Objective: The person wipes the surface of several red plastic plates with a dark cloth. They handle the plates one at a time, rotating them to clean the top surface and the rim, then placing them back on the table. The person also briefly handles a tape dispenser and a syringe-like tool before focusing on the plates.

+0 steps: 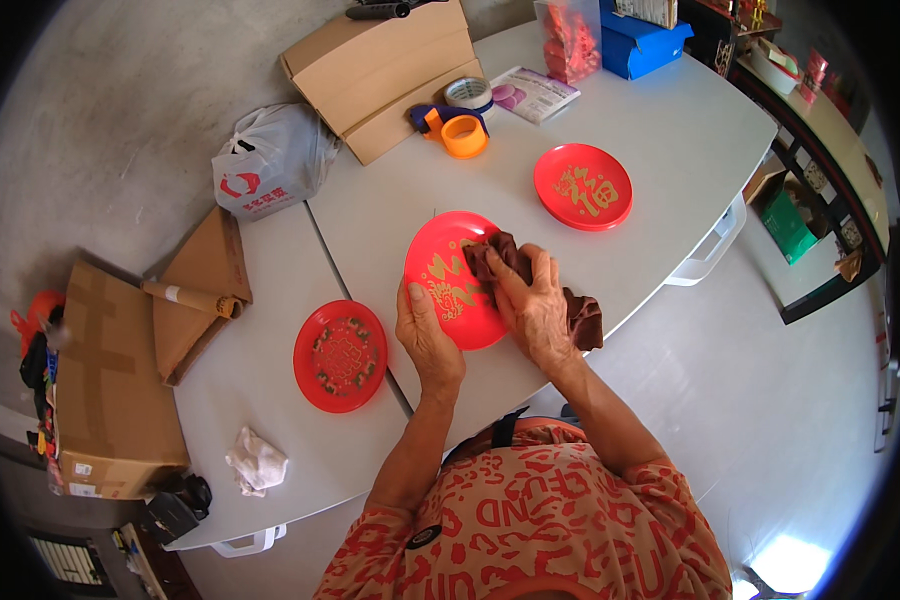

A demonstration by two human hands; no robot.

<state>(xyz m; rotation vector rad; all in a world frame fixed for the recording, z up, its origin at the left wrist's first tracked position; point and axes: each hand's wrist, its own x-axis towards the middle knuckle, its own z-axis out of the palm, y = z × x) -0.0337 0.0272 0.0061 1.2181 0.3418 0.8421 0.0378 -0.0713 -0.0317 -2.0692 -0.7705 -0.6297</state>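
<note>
Between my hands is a red plate with gold decoration, tilted up off the table. My left hand grips its lower left rim, thumb on the face. A dark brown cloth is bunched in my right hand, which presses it against the right part of the plate. Farther right, a second red plate with gold decoration lies on the table. To the left lies another red plate, with a ring of green and gold pattern.
The pale table has a seam across it. A crumpled white cloth, a plastic bag, a cardboard box and folded cardboard line the left and back. An orange tape dispenser and blue box stand farther off.
</note>
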